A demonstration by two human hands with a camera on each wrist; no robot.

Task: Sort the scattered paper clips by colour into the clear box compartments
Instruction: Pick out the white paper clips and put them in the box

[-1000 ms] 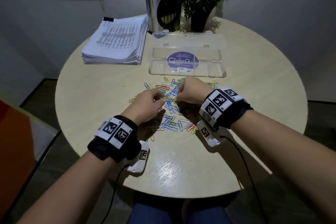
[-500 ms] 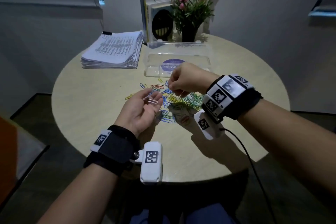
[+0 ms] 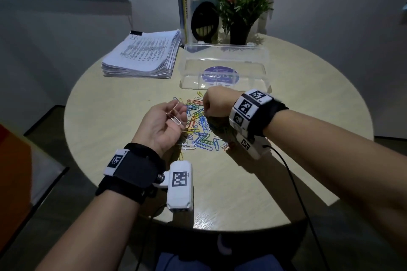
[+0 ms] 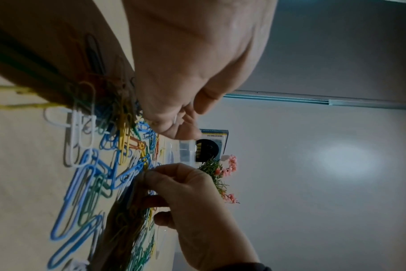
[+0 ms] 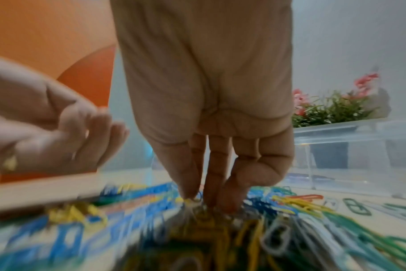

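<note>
Coloured paper clips (image 3: 199, 126) lie in a loose pile in the middle of the round table (image 3: 114, 116). Behind them stands the clear box (image 3: 224, 66), lid open, with a purple label showing through it. My left hand (image 3: 176, 112) is turned palm up left of the pile, fingers relaxed, and pale paper clips (image 3: 173, 114) lie across it. My right hand (image 3: 207, 108) reaches down into the far side of the pile. In the right wrist view its fingertips (image 5: 188, 192) pinch at a clip; the blur hides that clip's colour.
A thick stack of printed papers (image 3: 143, 55) lies at the back left. Books (image 3: 193, 11) and a potted plant with pink flowers (image 3: 242, 6) stand behind the box. An orange seat (image 3: 13, 171) is at the left, below the table edge.
My left hand left the pile and turned palm up with pale clips on it. My right hand rose briefly, then came back down into the pile.
</note>
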